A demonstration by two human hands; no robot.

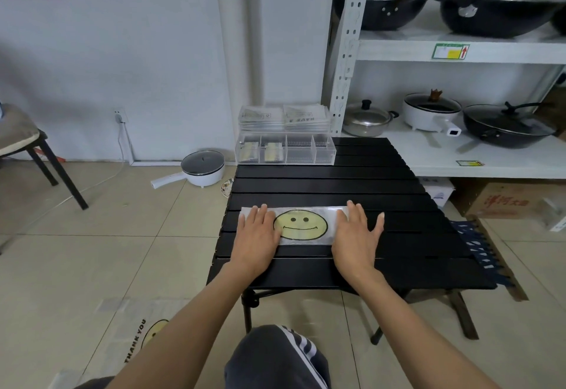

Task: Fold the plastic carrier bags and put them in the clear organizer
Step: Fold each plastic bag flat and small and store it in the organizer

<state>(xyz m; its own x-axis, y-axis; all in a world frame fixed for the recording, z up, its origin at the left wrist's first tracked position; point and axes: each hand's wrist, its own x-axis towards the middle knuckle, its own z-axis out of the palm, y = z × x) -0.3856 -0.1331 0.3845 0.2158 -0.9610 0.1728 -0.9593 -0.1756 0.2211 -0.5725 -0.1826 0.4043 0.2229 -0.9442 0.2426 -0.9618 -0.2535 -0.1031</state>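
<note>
A clear plastic carrier bag (pixel 301 224) with a yellow smiley face lies folded into a long strip across the black slatted table (pixel 337 183). My left hand (pixel 257 232) presses flat on the strip's left end, fingers straight. My right hand (pixel 356 234) lies flat on the right end, thumb spread out to the right. The clear organizer (pixel 286 151) stands at the table's far edge; folded bags sit in its two left compartments, and its lid stands open behind. Another smiley bag (pixel 144 336) marked THANK YOU lies flat on the floor at lower left.
A white electric pot (pixel 200 169) sits on the floor left of the table. A white shelf unit (pixel 459 149) with pots and woks stands at the right. A chair (pixel 30 149) is at far left. A cardboard box (pixel 502 202) sits under the shelf.
</note>
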